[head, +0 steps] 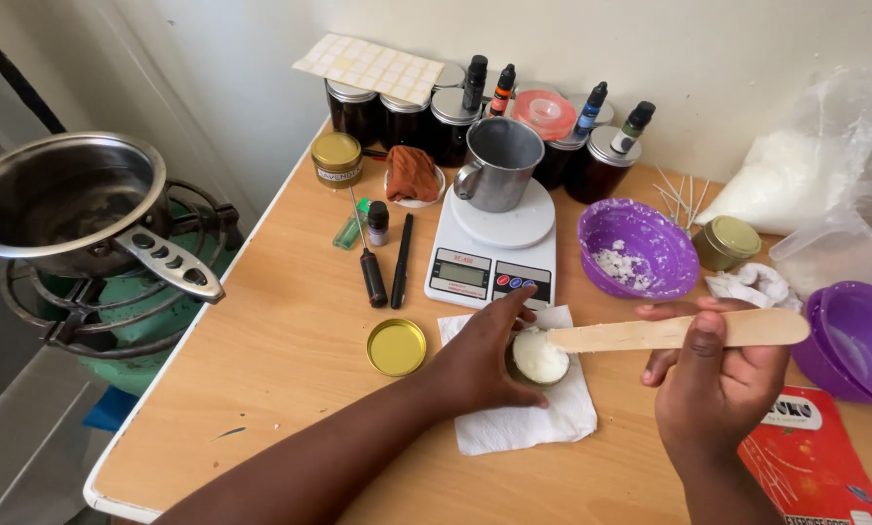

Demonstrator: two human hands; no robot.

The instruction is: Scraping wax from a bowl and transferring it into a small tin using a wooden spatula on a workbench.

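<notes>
My left hand [480,362] wraps around a small round tin [539,358] filled with white wax, standing on a white paper napkin [523,423]. My right hand [716,384] holds a flat wooden stick [650,334] level, its left tip touching the wax at the tin's rim. The tin's gold lid [396,347] lies on the table to the left of the napkin.
Behind the tin a white digital scale [489,262] carries a metal mug [499,163]. A purple bowl [640,251] with white flakes, dark jars, dropper bottles and a bag of white flakes stand at the back. A pot [62,199] rests on a gas burner, left.
</notes>
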